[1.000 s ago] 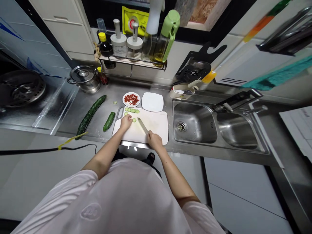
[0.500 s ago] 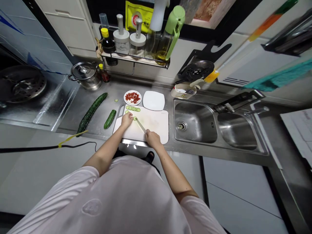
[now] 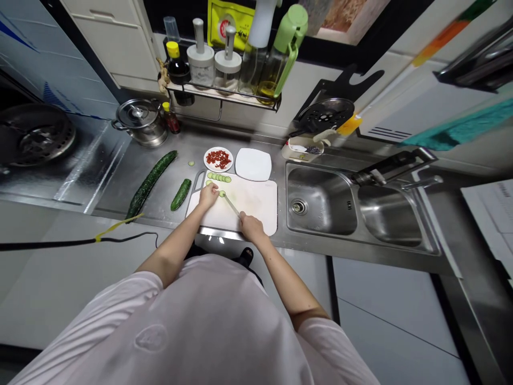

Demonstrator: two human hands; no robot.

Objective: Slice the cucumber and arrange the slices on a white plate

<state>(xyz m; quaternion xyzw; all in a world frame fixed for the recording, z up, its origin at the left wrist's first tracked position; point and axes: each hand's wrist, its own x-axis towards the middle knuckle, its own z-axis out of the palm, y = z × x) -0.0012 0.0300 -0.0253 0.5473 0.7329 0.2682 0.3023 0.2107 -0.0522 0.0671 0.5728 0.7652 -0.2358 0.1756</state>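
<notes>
My right hand (image 3: pixel 252 226) is closed around the handle of a knife (image 3: pixel 232 205). The blade points up and left across the white cutting board (image 3: pixel 254 206), its tip at a round cucumber slice (image 3: pixel 222 193). Just left of that slice is my left hand (image 3: pixel 209 195), fingers curled together; whatever lies between them is too small to make out. Behind it, a row of cucumber slices (image 3: pixel 219 177) lies along the board's far edge, and another slice (image 3: pixel 208 183) shows partly by my left fingers.
Left of the board lie a cucumber piece (image 3: pixel 181 194) and a long whole cucumber (image 3: pixel 150 184). A plate of chopped red pieces (image 3: pixel 207 163) and a white square plate (image 3: pixel 253 164) stand behind it. A double sink (image 3: pixel 320 200) is on the right, a lidded pot (image 3: pixel 140 120) back left.
Both hands and the knife stay almost in place over the cutting board. The whole view shifts slightly with the head.
</notes>
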